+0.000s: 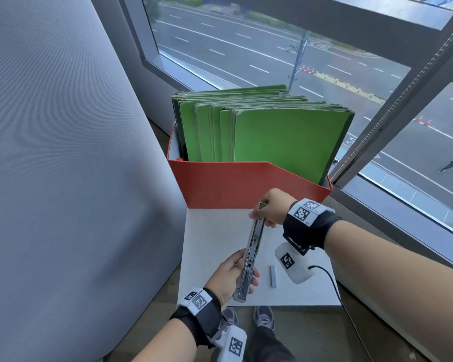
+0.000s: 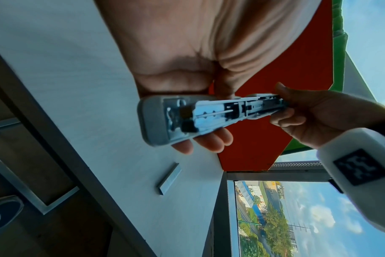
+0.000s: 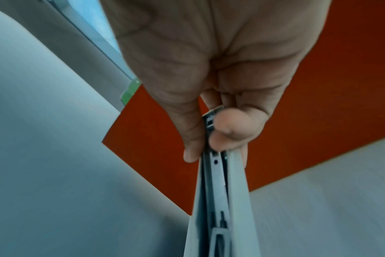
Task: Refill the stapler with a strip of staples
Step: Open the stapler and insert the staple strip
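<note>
Gripping the near end of the stapler [image 1: 249, 254], the left hand [image 1: 229, 276] has its fingers curled round the grey body, holding it above the white desk [image 1: 212, 239]. Its far end is pinched between thumb and fingers of the right hand [image 1: 273, 207]. Just right of the stapler, the strip of staples [image 1: 273, 276] lies flat on the desk. Beyond stands a red box [image 1: 220, 184] of green folders [image 1: 280, 137]
</note>
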A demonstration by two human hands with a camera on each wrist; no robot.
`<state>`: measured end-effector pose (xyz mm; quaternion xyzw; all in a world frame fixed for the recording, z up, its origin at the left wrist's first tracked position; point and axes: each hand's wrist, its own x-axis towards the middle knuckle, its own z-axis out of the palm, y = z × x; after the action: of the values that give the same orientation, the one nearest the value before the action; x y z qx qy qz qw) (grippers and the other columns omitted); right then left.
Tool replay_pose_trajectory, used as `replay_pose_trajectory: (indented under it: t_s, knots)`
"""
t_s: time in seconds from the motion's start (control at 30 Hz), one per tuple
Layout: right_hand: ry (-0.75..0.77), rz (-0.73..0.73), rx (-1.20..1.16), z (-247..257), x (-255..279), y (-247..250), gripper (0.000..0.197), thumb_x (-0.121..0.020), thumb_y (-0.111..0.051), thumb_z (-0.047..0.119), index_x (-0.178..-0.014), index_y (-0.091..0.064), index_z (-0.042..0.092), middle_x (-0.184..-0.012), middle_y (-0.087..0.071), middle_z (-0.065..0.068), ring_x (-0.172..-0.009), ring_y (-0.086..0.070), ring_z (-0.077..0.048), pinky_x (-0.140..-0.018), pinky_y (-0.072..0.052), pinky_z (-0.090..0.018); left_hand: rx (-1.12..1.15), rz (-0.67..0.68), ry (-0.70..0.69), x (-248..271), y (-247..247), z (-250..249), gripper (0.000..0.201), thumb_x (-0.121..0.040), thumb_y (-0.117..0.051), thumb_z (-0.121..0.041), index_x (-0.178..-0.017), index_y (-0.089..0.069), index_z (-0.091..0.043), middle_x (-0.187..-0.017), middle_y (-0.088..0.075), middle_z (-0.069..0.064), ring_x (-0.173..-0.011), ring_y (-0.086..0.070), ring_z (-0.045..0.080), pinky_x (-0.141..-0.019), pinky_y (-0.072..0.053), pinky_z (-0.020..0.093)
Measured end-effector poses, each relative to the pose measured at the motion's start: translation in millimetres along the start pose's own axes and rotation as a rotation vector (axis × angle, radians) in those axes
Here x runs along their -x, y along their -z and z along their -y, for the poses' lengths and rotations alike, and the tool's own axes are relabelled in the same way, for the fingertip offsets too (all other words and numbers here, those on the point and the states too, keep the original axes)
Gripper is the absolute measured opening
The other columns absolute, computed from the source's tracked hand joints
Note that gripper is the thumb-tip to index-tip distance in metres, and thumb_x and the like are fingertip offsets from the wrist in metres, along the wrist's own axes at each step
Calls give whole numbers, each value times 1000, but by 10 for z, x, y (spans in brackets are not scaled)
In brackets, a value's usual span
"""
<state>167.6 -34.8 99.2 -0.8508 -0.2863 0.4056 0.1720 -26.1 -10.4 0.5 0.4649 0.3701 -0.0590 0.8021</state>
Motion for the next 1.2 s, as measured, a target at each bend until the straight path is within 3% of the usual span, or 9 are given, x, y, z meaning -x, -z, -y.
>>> replay_pose_trajectory:
  t_s: [0.1,0.3,0.47,0.57,0.7,0.77,0.97,1.1,1.2]
  knots:
    - [-6,0,-40,-83,-65,-21,29,-81,-70,31,-83,-70,2,-53,-59,-3,-43,-50,-14,-46,-38,-22,25,24,4,34,-13,4,31,-101,-29,-15,-115,-56,-26,-78,-63,12,-61,-61,20,-59,-53,33]
    - [38,17,-130,-252,-112,-117,31,-81,-67,43,-80,-65,12,-55,-60,0,-42,-51,-12,-50,-42,-22,50,9,29,59,-9,45,31,-101,-30,-14,-118,-55,-24,-83,-65,13,-63,-63,22,-61,-54,34]
    - [74,-37,-296,-531,-9,-264,43,-89,-51,50,-110,-60,13,-88,-71,-3,-65,-68,-18,-71,-60,-40,70,-11,6,15,17,38,31,-101,-29,-17,-125,-50,-20,-96,-70,12,-67,-65,22,-63,-53,35]
    - [12,35,-75,-906,136,-549,36,-87,-60,37,-119,-54,22,-98,-67,-1,-70,-65,-14,-71,-55,-30,71,-12,-3,-14,40,16,32,-102,-28,-16,-127,-47,-23,-99,-69,12,-67,-65,22,-65,-54,36]
    - [4,88,141,-1255,298,-1000,58,-82,-68,26,-134,-43,22,-125,-53,-5,-104,-59,-19,-94,-48,-30,90,-31,8,-56,50,-7,35,-100,-33,-13,-122,-50,-34,-100,-73,13,-74,-67,27,-71,-56,40]
    - [1,66,127,-1324,308,-1134,62,-82,-68,25,-136,-40,21,-129,-46,-6,-108,-58,-23,-98,-48,-33,110,-39,16,-64,38,-29,34,-99,-36,-13,-119,-52,-35,-98,-74,12,-77,-68,28,-73,-56,41]
    - [14,13,67,-1365,220,-1247,41,-78,-71,14,-116,-53,15,-109,-44,-1,-89,-56,-23,-89,-50,-31,143,-46,34,-116,38,-66,25,-100,-35,-25,-115,-54,-32,-98,-75,13,-79,-69,29,-70,-56,41]
    - [33,-66,-57,-1389,197,-1155,27,-76,-64,1,-81,-55,26,-91,-66,-6,-83,-63,-26,-79,-55,-34,108,-33,16,-143,32,-81,20,-96,-45,-33,-114,-54,-30,-98,-75,12,-80,-70,29,-76,-56,44]
    - [47,-142,-265,-1309,220,-974,25,-76,-66,1,-73,-60,26,-78,-74,-7,-75,-68,-23,-76,-58,-38,99,-34,11,-169,26,-73,23,-95,-49,-30,-117,-53,-30,-102,-74,15,-83,-69,31,-77,-56,45]
